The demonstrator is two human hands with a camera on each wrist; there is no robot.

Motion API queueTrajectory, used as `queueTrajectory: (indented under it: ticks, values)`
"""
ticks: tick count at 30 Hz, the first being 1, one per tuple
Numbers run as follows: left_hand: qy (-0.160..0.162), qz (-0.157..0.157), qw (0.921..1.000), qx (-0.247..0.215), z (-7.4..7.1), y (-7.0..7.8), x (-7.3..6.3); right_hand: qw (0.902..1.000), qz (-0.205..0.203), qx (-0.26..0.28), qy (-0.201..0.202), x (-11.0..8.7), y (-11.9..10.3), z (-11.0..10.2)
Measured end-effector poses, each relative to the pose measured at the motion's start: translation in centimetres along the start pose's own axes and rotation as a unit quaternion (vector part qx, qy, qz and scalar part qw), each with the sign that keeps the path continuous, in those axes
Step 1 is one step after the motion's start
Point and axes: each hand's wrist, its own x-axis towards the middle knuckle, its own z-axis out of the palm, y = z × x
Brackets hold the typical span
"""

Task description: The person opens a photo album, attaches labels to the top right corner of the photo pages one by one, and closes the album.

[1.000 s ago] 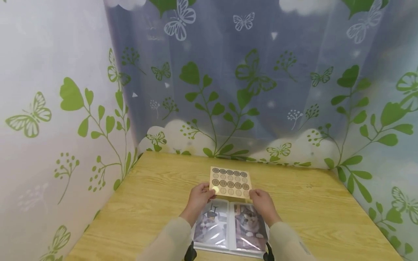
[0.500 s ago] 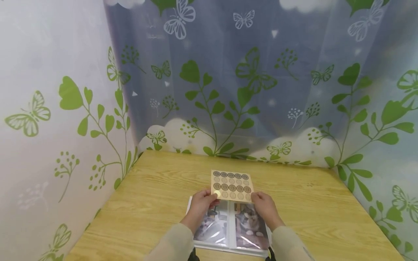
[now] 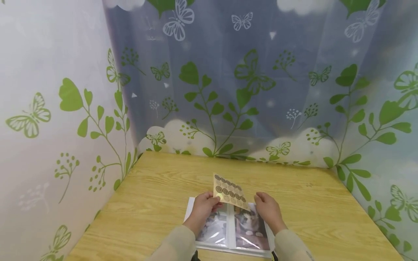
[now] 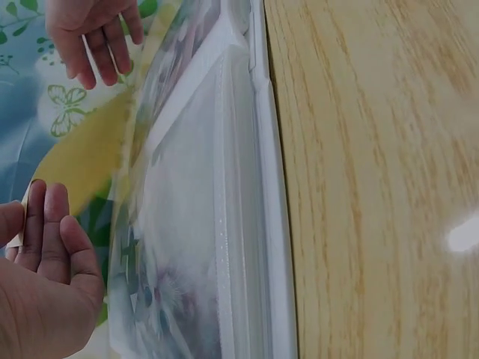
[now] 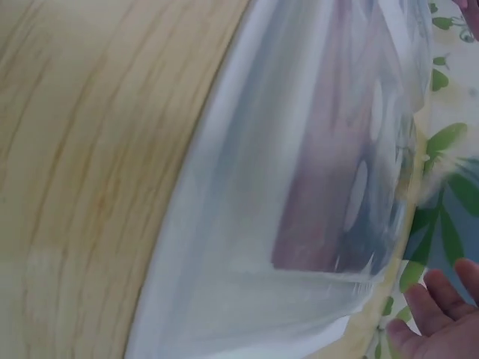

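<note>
My left hand [image 3: 204, 208] pinches the lower left corner of a tan sticker sheet [image 3: 230, 192] between thumb and fingers. Rows of round seal-like stickers cover the sheet, with one pale yellow spot by my thumb. It tilts down to the right, above an open photo album [image 3: 231, 232]. In the left wrist view the sheet [image 4: 90, 153] shows its plain back. My right hand [image 3: 268, 210] is apart from the sheet, over the album's right edge, and its fingers [image 5: 430, 303] hold nothing in the right wrist view. Clear sleeves in the album hold cat pictures.
A wood-grain table [image 3: 147, 203] lies under the album. Behind it hangs a blue-grey curtain [image 3: 215, 54] with green leaves and butterflies. Similar pale printed cloth [image 3: 39, 145] walls in the left side, and more cloth [image 3: 392, 152] the right.
My right hand has let go of the sticker sheet's right edge. The sheet, held only by the left hand, has swung down to the right and turned.
</note>
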Motion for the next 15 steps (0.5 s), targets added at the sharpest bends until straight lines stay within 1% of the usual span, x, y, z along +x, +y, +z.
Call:
queueTrajectory:
  ticks: [4,7,12,15]
  values:
    - [-0.001,0.0,1.0,0.0,-0.1,-0.2,-0.1,0.9992,-0.028,-0.026,-0.007,-0.4,-0.4,0.5]
    - [0.002,-0.005,1.0,0.0,-0.2,-0.4,-0.2,0.997,-0.06,-0.048,-0.008,-0.7,-0.8,1.2]
    - [0.001,-0.01,0.9999,-0.003,-0.2,-0.7,-0.1,0.9902,-0.12,-0.072,-0.009,-1.3,-1.6,2.6]
    - [0.002,-0.011,0.9999,0.002,-0.2,-0.7,-0.2,0.985,-0.153,-0.08,-0.001,-1.6,-1.9,3.5]
